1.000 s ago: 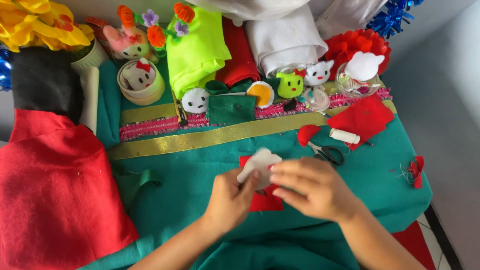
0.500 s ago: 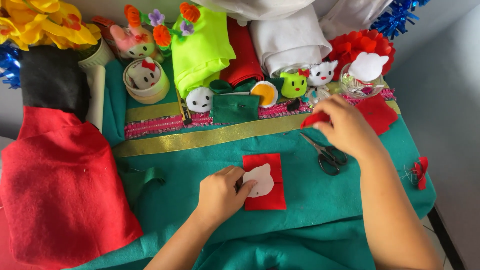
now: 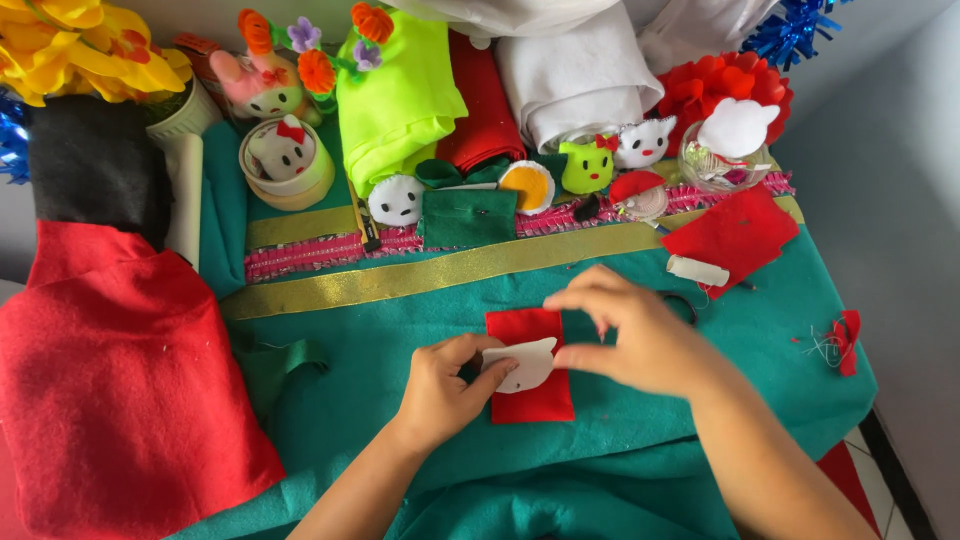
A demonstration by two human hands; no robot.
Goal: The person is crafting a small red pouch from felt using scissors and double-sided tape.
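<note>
1. Left hand [image 3: 440, 385] pinches the small white cat-shaped felt cutout [image 3: 525, 365], dead centre of the frame.
2. The cutout lies on a red rectangular felt piece [image 3: 530, 330], flat on the green felt-covered counter [image 3: 400, 320].
3. Right hand [image 3: 625, 335] hovers just right of centre, fingers curled and pinched at the cutout's edge; whether it grips, I cannot tell.
4. Small white thread spool [image 3: 697, 270] sits upper right.

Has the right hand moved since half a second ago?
Yes. The right hand came back from the scissors near the gold ribbon, down and left to the white cat-shaped felt piece on the red felt rectangle.
</note>
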